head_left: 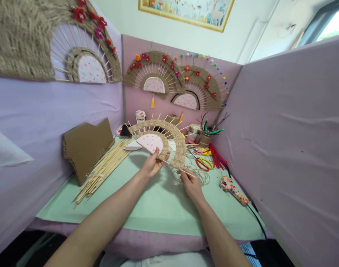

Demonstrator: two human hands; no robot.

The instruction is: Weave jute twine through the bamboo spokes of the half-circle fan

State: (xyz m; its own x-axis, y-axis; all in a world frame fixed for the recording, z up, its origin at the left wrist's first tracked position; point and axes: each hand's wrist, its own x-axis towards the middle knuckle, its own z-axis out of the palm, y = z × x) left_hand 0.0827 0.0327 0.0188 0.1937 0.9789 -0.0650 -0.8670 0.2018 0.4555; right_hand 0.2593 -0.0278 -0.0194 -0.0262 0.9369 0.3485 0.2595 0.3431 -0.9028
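My left hand (154,164) grips a half-round woven fan (178,142) at its pink dotted centre (150,142), thumb on the front face. The fan is tilted above the table, with thin wooden sticks fanning out past its twine bands. At the fan's lower right end, my right hand (189,181) is closed in a pinch by the lowest stick and the edge of the twine. What exactly sits between those fingertips is too small to make out. Loose twine (201,177) lies in loops on the table behind my right hand.
Bundled wooden sticks (102,168) and cut cardboard (86,144) lie at left. Scissors (205,164), red strands (218,157) and a can with green-handled pliers (205,139) stand at back right. A patterned glue gun (234,190) with a cord lies at right. Finished fans (155,61) hang behind.
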